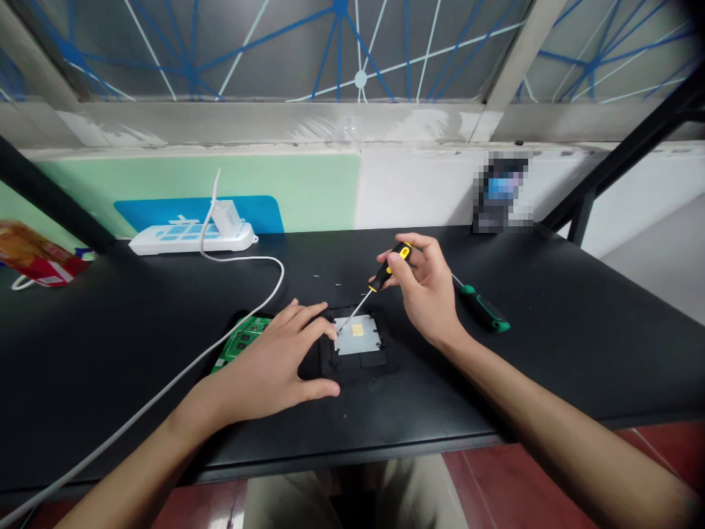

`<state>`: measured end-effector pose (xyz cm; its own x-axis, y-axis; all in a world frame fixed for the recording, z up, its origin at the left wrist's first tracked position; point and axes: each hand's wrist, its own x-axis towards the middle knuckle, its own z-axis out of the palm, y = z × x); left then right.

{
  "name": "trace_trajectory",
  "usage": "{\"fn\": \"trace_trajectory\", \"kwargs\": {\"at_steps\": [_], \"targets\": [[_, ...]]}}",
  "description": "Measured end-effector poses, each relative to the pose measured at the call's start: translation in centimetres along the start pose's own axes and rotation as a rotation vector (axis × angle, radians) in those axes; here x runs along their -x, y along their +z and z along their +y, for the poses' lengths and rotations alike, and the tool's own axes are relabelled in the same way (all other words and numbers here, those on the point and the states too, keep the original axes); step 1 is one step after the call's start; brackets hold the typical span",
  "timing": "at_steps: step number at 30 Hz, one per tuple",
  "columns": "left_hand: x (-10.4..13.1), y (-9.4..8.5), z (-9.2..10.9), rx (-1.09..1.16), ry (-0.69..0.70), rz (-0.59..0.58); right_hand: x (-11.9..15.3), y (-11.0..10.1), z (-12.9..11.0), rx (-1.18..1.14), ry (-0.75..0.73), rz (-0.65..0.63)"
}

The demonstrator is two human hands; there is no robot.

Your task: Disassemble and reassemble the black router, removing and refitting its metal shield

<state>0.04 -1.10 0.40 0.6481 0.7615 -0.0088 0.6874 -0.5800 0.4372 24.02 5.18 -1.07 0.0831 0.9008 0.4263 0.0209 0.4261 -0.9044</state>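
Note:
My right hand grips a black and yellow screwdriver by its handle. The shaft slants down to the left, its tip at the left edge of a silver metal plate. A small cream-coloured square pad sits on that plate, which lies in a black casing. With fingers spread, my left hand rests across the casing's left side, a fingertip beside the screwdriver tip. Partly under this hand is a green circuit board. Whether a screw is under the tip is too small to tell.
Several tiny screws lie behind the casing. A green and black screwdriver is to the right. A white power strip with a charger stands at the back left, its white cable crossing the black table. A red-brown packet lies far left.

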Motion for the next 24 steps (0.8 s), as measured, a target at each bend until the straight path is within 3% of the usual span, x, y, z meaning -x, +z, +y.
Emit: {"fn": "trace_trajectory", "kwargs": {"at_steps": [11, 24], "targets": [[0.1, 0.0, -0.1, -0.007, -0.013, -0.009, 0.2, 0.1, -0.4, -0.063, 0.006, -0.046], [0.1, 0.3, -0.3, 0.019, -0.04, 0.017, 1.2, 1.1, -2.0, 0.014, -0.269, -0.225]]}}
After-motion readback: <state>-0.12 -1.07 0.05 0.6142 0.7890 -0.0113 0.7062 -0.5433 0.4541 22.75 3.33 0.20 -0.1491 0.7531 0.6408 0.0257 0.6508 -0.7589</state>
